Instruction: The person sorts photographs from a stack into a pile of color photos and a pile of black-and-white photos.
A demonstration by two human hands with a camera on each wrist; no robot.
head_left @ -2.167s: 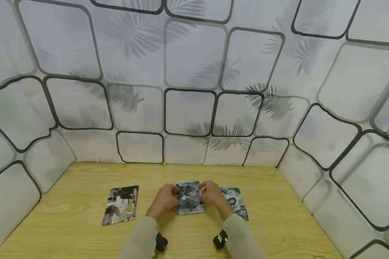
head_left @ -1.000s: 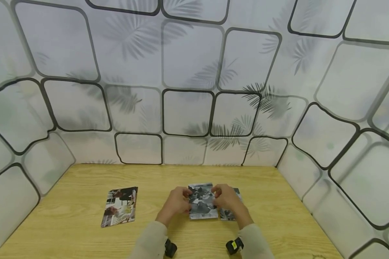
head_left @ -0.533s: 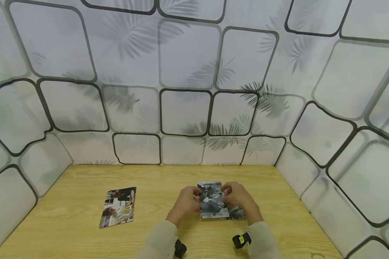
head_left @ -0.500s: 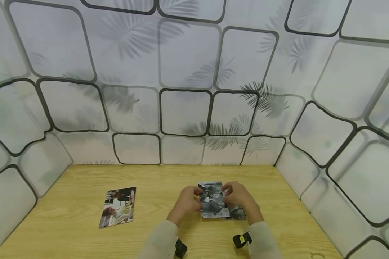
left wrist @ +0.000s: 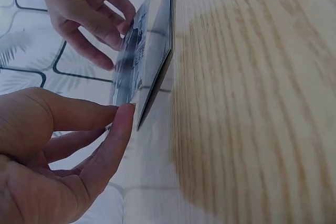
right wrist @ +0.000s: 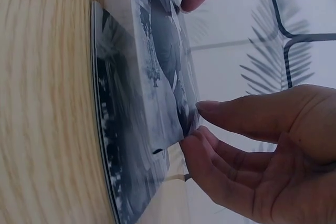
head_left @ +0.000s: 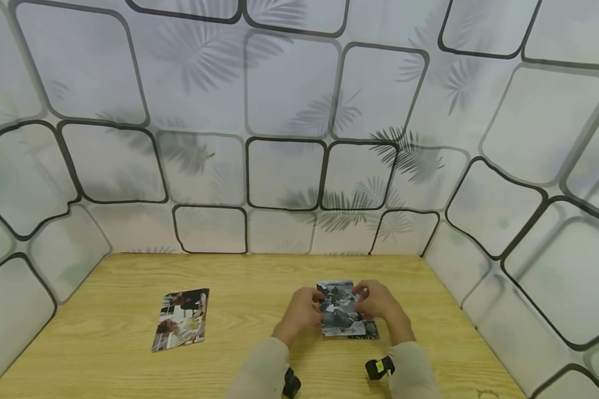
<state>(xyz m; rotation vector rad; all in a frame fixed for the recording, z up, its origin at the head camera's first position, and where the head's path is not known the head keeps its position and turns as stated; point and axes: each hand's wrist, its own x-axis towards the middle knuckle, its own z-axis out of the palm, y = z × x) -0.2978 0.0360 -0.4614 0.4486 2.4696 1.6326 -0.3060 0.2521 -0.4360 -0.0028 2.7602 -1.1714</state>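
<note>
Both hands, left hand and right hand, pinch the black-and-white photo by its edges; they have carried it rightward, now over the second photo lying on the bench; stacking seems near.

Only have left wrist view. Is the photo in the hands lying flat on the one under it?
Observer: No. The right wrist view shows the held photo lifted off the lower photo, its near edge raised.
Operator: Grip?
Observer: The head view shows the left hand and right hand pinching its opposite side edges.
Operator: Anything else on the table?
Observer: One colour photo lies flat on the wooden table, apart, on the left hand's side.
</note>
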